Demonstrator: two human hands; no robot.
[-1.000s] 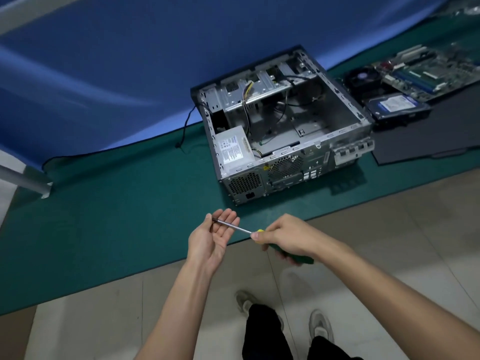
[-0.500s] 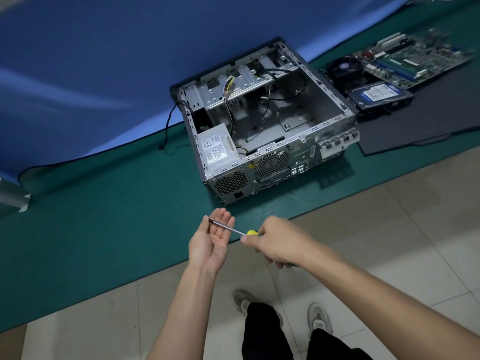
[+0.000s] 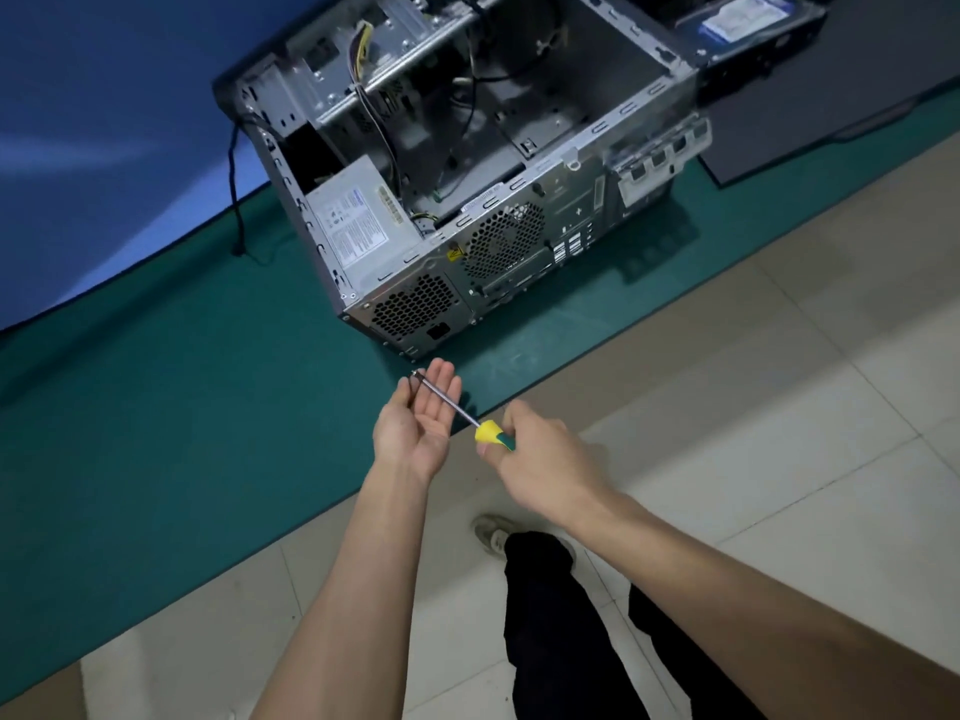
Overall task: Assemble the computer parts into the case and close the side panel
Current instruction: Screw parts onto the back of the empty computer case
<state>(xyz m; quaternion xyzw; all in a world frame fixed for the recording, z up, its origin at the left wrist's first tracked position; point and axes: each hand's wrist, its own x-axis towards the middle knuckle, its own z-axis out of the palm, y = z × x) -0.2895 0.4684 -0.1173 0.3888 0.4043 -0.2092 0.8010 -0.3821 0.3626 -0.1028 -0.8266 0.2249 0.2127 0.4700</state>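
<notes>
Pale tiled floor point(image 3: 779, 407) under dim light; a green mat point(image 3: 156, 407) covers its far part, with blue cloth point(image 3: 104, 122) rising beyond the mat's far edge.

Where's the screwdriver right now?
In the head view, low of centre, the screwdriver is gripped by its yellow-green handle in the right hand, its shaft lying across the open left hand, just in front of the open case.

Case point(image 3: 524, 163) sits on the mat point(image 3: 156, 387), power supply point(image 3: 358, 226) in its near-left corner; hard drive point(image 3: 748, 23) behind-right; hands and screwdriver point(image 3: 457, 407) just before it.
</notes>
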